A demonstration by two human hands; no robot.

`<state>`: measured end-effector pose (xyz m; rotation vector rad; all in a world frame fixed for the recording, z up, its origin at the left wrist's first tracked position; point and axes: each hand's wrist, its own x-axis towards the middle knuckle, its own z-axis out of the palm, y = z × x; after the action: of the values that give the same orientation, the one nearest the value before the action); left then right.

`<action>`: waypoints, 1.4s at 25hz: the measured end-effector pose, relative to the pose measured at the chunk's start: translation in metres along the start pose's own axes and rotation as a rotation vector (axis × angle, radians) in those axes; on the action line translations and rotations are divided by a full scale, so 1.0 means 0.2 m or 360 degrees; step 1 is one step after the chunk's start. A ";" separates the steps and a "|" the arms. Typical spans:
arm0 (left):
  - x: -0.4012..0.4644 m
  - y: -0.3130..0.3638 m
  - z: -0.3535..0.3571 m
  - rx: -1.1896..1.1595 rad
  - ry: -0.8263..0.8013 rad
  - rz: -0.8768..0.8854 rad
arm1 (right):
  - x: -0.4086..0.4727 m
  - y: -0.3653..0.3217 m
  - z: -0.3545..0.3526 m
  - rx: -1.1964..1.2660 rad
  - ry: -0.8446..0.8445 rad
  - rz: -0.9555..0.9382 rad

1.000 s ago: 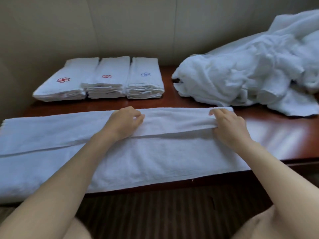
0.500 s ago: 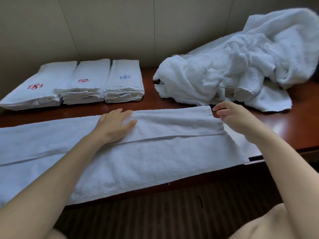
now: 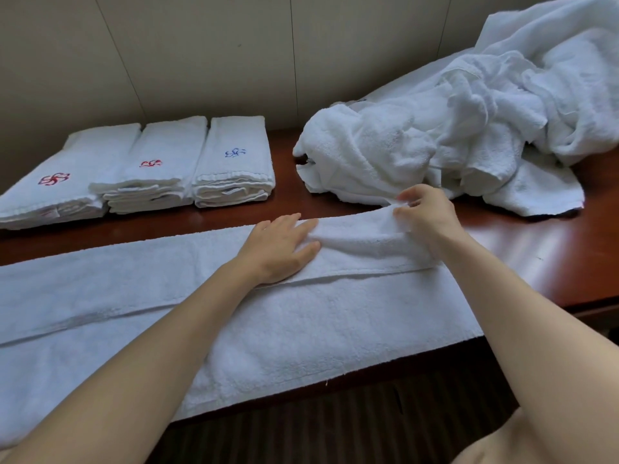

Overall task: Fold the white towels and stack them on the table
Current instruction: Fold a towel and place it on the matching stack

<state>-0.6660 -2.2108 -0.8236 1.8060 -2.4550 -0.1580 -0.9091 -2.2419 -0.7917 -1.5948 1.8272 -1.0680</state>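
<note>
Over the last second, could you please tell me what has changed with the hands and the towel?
The right hand let go of the folded flap, moved to the towel's far right corner, and now pinches and lifts it. The left hand uncurled and now presses flat on the flap. The three folded stacks and the loose pile stayed put on the table.

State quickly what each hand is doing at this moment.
Left hand: open, fingers flat, pressing on the towel.
Right hand: closed, pinching the towel's far right corner.
</note>
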 end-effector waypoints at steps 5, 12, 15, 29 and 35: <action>-0.02 0.01 0.00 -0.0043 0.0114 0.0032 | 0.11 0.06 0.01 -0.0203 0.0210 -0.0014; -0.01 0.03 -0.02 0.0072 -0.0086 -0.0060 | -0.03 -0.04 0.10 -0.1162 0.0352 -0.0400; -0.05 0.02 -0.01 -0.0002 0.0042 -0.0135 | -0.18 -0.14 0.26 -0.1064 -0.0278 -0.0727; -0.92 -0.89 -0.19 0.0027 -0.0056 -0.1106 | -0.82 -0.83 1.13 -0.0754 -0.0869 -0.1301; -1.27 -1.26 -0.21 0.0014 0.0010 -0.1464 | -0.93 -1.01 1.44 -0.0876 -0.1075 -0.1388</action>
<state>-0.3470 -2.0442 -0.8189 2.7559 -1.4223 -0.1901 -0.5280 -2.1329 -0.8195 -2.7682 0.9783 -0.1797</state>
